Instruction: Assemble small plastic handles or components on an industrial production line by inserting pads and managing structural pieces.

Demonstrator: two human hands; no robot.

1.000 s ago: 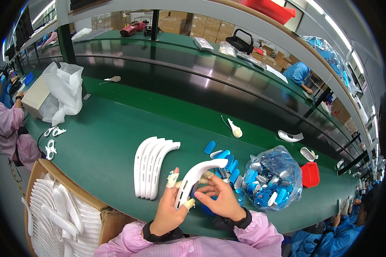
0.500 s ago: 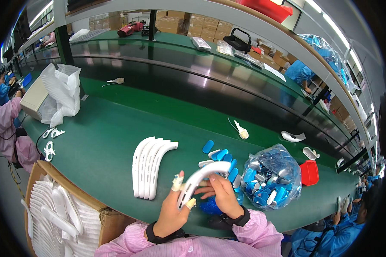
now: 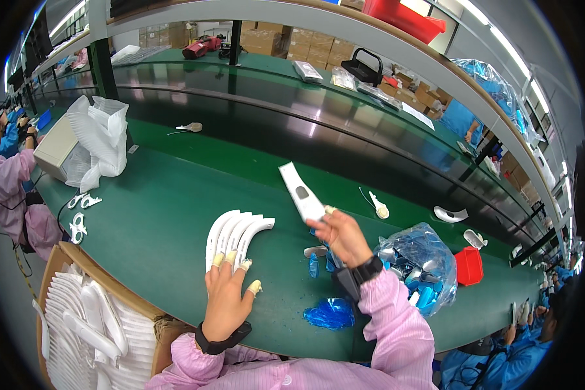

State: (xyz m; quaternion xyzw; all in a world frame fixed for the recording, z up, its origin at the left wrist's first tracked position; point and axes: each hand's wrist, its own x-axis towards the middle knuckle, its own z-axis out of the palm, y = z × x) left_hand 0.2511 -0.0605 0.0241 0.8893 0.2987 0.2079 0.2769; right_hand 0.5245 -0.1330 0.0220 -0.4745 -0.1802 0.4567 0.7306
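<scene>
My right hand (image 3: 346, 239) is closed round the near end of a curved white plastic shell (image 3: 299, 188), lifted over the green bench. Its face carries a dark oval recess. My left hand (image 3: 227, 292) has its fingers spread, tips touching the lower ends of a row of similar white curved shells (image 3: 231, 231) standing side by side. Yellowish covers wrap several of its fingertips. Beneath my right hand lie a few oval blue pieces (image 3: 313, 265), partly hidden by it. A crumpled heap of blue film (image 3: 329, 314) rests nearer to me.
A clear bag (image 3: 419, 244) of blue and silver oval pieces sits right, beside a red tray (image 3: 469, 266). At lower left, a carton (image 3: 110, 273) holds many white shells. White corded parts (image 3: 380, 208) lie farther back. Co-workers sit at both sides.
My right hand has carried the white shell forward, away from me, turning its recessed face into view. My left hand has let go of it and moved left onto the row.
</scene>
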